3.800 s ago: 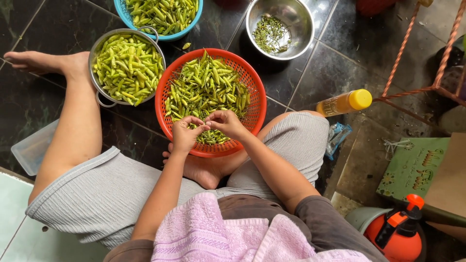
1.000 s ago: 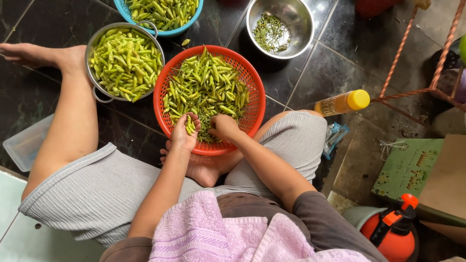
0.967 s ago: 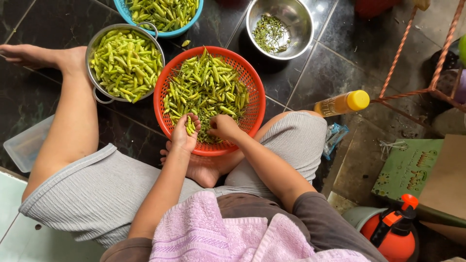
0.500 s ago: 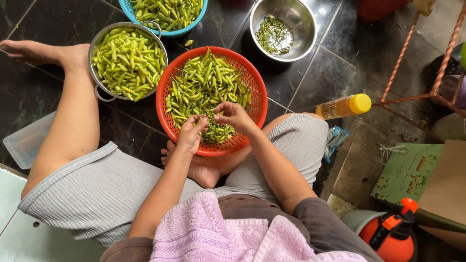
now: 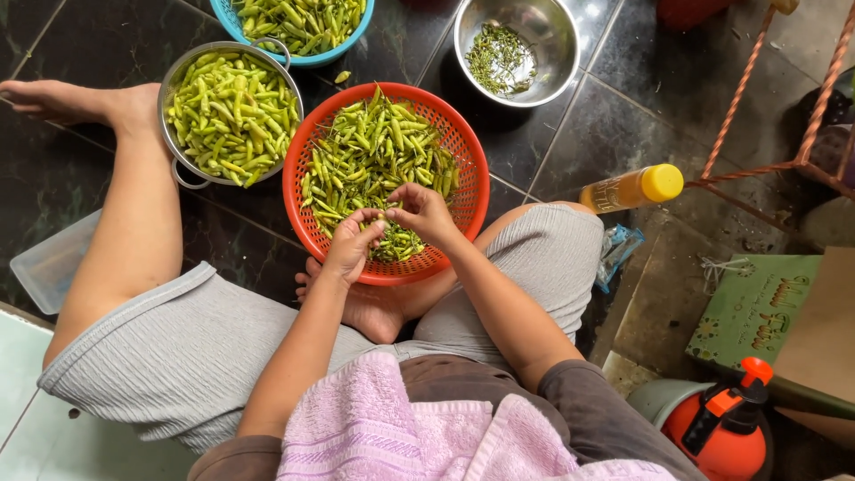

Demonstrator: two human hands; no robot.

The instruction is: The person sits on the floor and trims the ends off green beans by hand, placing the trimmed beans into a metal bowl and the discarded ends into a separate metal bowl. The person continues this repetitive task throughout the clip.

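Both hands are meeting over the near half of an orange basket [image 5: 303, 209], a round plastic one with a lattice wall, which is sitting on the dark tiled floor [image 5: 80, 36] just in front of the person's crossed legs. The basket is heaped with slim green chillies [image 5: 374, 147], glossy and yellow-green, many still carrying thin stems. The left hand [image 5: 350, 245] and the right hand [image 5: 426, 212] are touching at the fingertips, and the thumbs and forefingers of both are pinching one small chilli [image 5: 385, 219] between them; the remaining fingers are curling loosely inward. This chilli is mostly covered by the fingers, so its colour is showing but its stem end is not.

Beside the basket on the left, a metal pot [image 5: 175, 165] with loop handles is holding more green chillies, lying close to the person's outstretched left leg. Beyond the basket, a blue bowl [image 5: 356, 31] of chillies is sitting at the top edge, and a steel bowl [image 5: 557, 40] is holding a scatter of thin stems. A bottle with a yellow cap [image 5: 634, 188] is lying on its side to the right, by the bent knee. A pink towel [image 5: 383, 428] is covering the lap.

The pinched chilli seems to be lying roughly crosswise, its long axis running from one hand to the other, though which end is pointing where cannot be told. The heaped chillies are pointing every way.
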